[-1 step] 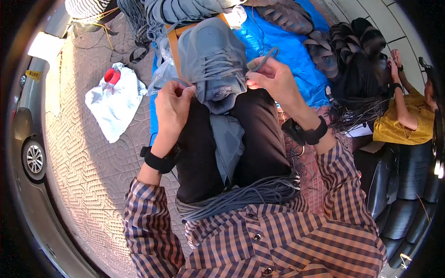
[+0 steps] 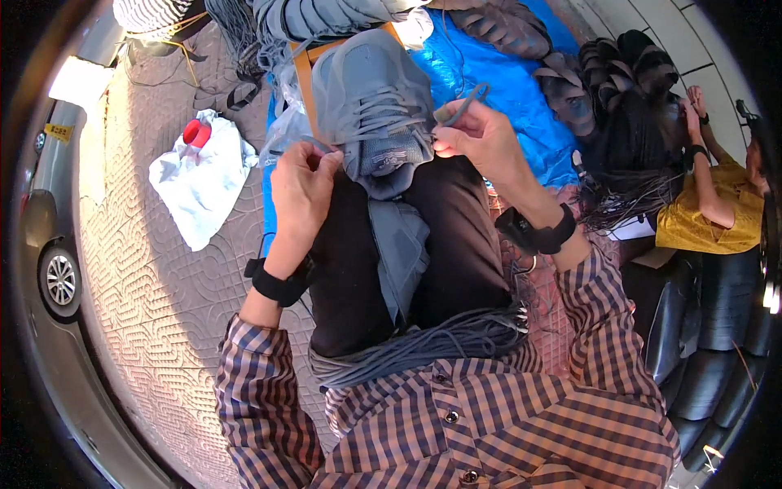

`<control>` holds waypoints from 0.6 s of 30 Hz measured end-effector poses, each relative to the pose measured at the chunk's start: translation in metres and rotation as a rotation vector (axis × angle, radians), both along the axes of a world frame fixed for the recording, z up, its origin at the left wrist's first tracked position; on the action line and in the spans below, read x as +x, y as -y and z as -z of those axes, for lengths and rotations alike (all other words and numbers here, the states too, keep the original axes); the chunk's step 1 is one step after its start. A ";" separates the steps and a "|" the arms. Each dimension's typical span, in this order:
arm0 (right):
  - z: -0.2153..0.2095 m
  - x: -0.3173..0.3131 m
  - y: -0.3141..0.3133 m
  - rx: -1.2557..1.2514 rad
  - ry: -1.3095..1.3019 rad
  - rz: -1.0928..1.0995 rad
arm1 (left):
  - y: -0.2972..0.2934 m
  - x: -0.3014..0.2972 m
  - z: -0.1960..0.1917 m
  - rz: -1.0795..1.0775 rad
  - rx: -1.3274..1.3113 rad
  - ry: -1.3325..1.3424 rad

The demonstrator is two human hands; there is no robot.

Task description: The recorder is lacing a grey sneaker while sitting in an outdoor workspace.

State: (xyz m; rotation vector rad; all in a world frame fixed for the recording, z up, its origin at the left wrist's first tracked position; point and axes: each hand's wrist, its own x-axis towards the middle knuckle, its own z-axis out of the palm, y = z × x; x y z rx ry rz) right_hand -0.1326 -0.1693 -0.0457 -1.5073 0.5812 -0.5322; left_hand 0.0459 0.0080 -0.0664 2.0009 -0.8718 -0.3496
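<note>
A grey lace-up shoe point(image 2: 371, 98) rests on my lap, toe pointing away from me. My left hand point(image 2: 301, 191) pinches a grey lace end point(image 2: 297, 145) at the shoe's left side. At the right side, my right hand point(image 2: 481, 138) holds the other grey lace point(image 2: 463, 104) in a loop, pulled up from the eyelets. A second grey piece point(image 2: 399, 253) lies between my dark trouser legs. A bundle of grey laces point(image 2: 432, 342) is draped across my waist. Both wrists carry black bands.
More grey shoes point(image 2: 326, 16) and dark shoes point(image 2: 570, 77) lie on a blue sheet point(image 2: 505, 90) ahead. A white bag with a red cap point(image 2: 199, 175) sits on patterned paving at left. A person in a yellow top point(image 2: 709, 216) works at right. A car wheel point(image 2: 59, 279) is far left.
</note>
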 end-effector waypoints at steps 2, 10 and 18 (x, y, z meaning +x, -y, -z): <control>0.003 -0.002 0.002 -0.018 -0.007 0.006 | 0.000 -0.001 -0.004 0.028 0.035 0.250; -0.009 0.004 0.003 -0.657 -0.184 -0.006 | 0.011 -0.009 -0.017 0.192 0.017 0.774; -0.003 0.021 -0.011 -0.825 -0.102 0.005 | 0.012 0.030 0.007 0.198 0.028 -0.167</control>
